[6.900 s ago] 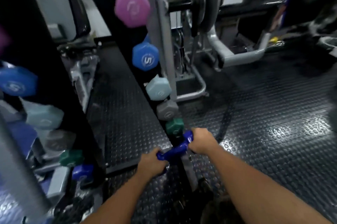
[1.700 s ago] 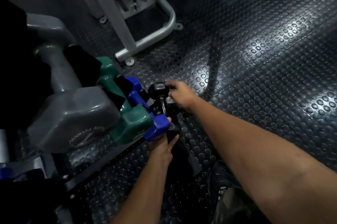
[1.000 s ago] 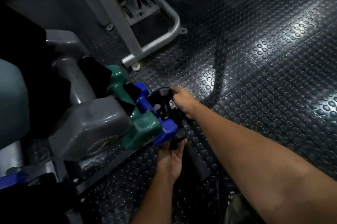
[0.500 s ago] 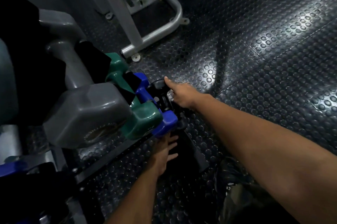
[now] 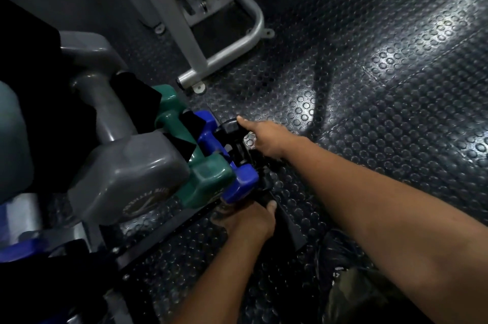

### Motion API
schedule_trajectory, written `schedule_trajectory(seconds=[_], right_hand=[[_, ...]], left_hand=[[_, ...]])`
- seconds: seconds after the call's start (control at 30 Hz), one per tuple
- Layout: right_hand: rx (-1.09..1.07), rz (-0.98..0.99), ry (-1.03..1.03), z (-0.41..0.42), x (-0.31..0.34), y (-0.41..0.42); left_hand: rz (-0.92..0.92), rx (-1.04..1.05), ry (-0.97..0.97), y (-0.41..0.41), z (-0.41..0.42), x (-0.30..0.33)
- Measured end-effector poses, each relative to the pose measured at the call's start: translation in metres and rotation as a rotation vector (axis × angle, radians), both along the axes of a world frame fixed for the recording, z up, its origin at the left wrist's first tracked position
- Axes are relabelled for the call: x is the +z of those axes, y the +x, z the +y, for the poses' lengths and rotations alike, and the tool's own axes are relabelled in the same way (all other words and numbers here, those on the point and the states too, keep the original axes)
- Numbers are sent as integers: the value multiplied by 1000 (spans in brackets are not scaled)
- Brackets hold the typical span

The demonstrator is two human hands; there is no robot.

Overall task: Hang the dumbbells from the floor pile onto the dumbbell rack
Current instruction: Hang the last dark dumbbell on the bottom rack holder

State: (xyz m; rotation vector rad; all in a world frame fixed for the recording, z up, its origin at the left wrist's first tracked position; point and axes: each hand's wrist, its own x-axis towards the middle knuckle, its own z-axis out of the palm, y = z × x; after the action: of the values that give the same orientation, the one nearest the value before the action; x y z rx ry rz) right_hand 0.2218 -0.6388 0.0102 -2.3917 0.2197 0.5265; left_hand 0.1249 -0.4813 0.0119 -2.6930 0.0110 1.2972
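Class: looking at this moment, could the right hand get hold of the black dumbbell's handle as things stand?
Probably yes. The right hand already rests an extended finger on the black dumbbell at its far head, with only open floor on that side. The blue dumbbell crowds the other side, so space around the handle looks tight.

Grey dumbbell, green dumbbell, blue dumbbell, black dumbbell — set against black, circle-studded rubber floor.

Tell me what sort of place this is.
Most likely a gym. Coloured dumbbells, grey, green and blue, sit in a row on a rack; the floor is studded black rubber matting; and a grey steel machine frame stands behind.
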Motion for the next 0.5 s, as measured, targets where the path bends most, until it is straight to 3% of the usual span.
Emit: schedule_trajectory(seconds=[0.1, 0.23, 0.5], right_hand=[[-160, -80, 124, 0, -7, 5], [-245, -92, 198, 8, -13, 12], [-315, -138, 314, 23, -16, 24]], left_hand=[[-135, -261, -137, -32, 8, 13], [-212, -343, -385, -40, 15, 7], [-314, -640, -276, -29, 10, -11]])
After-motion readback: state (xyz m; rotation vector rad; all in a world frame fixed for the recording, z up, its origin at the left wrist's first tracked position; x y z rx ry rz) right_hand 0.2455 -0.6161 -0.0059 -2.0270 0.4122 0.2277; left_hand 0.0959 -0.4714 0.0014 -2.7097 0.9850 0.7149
